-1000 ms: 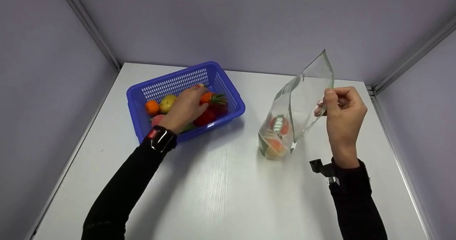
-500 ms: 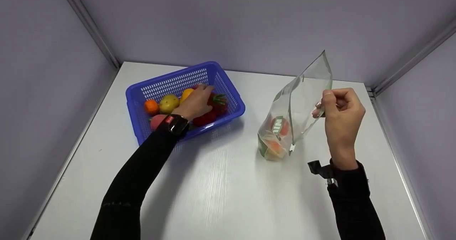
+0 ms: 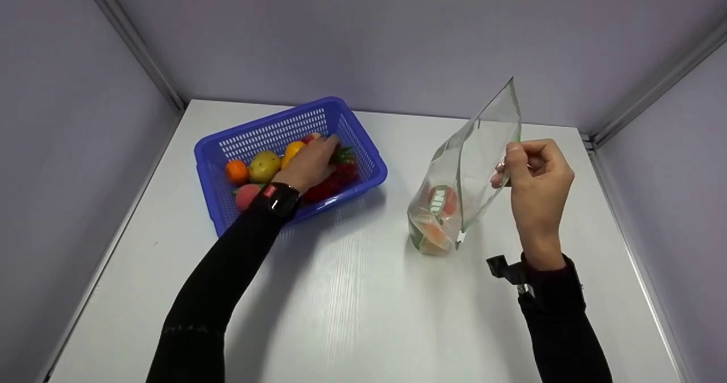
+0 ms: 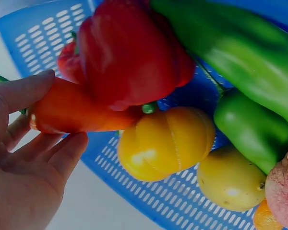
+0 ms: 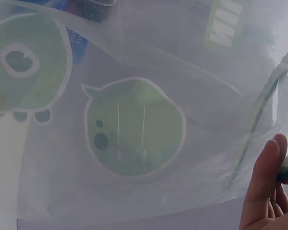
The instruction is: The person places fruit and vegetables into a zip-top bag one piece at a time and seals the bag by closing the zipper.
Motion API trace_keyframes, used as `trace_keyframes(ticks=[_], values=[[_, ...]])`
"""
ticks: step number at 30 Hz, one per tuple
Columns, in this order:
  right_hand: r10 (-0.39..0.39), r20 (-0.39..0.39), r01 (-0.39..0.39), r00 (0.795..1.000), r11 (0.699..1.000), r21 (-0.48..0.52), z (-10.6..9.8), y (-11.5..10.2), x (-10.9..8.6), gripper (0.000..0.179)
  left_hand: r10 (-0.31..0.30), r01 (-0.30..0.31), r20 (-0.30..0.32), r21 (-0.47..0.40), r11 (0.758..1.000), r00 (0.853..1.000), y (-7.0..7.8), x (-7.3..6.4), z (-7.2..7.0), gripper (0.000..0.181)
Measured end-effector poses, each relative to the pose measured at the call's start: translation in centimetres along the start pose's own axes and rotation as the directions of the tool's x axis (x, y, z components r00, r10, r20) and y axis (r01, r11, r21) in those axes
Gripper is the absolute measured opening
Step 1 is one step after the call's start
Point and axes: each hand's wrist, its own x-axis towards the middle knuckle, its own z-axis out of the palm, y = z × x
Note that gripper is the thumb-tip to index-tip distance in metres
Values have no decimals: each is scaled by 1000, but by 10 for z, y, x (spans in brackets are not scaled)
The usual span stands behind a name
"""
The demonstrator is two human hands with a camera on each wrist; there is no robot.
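Note:
My left hand (image 3: 309, 164) reaches down into the blue basket (image 3: 267, 120). In the left wrist view its thumb and fingers hold the thick end of an orange carrot (image 4: 77, 110) with a green top. The carrot's tip lies between a red bell pepper (image 4: 129, 57) and a ribbed yellow pumpkin (image 4: 168, 143). On the other side, my right hand (image 3: 539, 184) pinches the rim of a clear zip bag (image 3: 440, 170), keeping its mouth spread. Reddish and orange round pieces (image 3: 434, 235) show through the bag's lower part. Green cartoon prints (image 5: 139, 129) mark its side.
Also in the basket are a yellow fruit (image 4: 233, 179), green peppers (image 4: 254, 129), a pink wrinkled fruit (image 4: 285, 187) and a small orange one (image 3: 237, 171). The white table (image 3: 363, 292) meets grey panels (image 3: 363, 42) at the back and sides.
My left hand has shifted right within the basket onto the carrot, uncovering the yellow pumpkin. My right hand keeps its pinch on the bag, which stands almost as before.

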Motion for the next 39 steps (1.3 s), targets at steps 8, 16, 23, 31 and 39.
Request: trace_keyframes(ticks=[8, 16, 23, 31, 39], values=[[-25, 49, 28, 998, 998, -58, 11, -2, 4, 13, 42, -69, -212, -123, 990, 976, 17, -16, -20, 33], [-27, 71, 32, 997, 997, -71, 20, 0, 5, 15, 141, -208, -366, -149, 967, 920, 53, -36, -41, 39], [-28, 82, 36, 996, 994, -99, 24, 2, 4, 15, 249, -348, -508, -109, 931, 824, 88, -53, -56, 45], [-18, 116, 30, 993, 994, -101, 27, 3, 3, 13, 301, -494, -607, -176, 851, 736, 120, -80, -75, 49], [-29, 123, 43, 992, 992, -116, 27, 5, 3, 13, 372, -622, -666, -178, 762, 647, 146, -98, -90, 52]])
